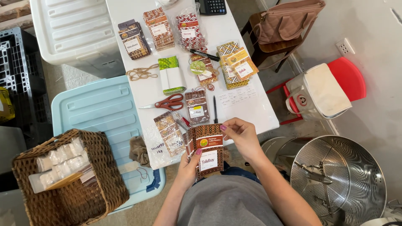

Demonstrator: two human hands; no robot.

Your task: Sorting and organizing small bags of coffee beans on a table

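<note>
Both hands gripped one brown patterned paper pouch [208, 149] upright over the white bench [251, 109] edge: left hand [189, 162] pinching its lower side, right hand [239, 136] fingers clasping its top corner.
</note>
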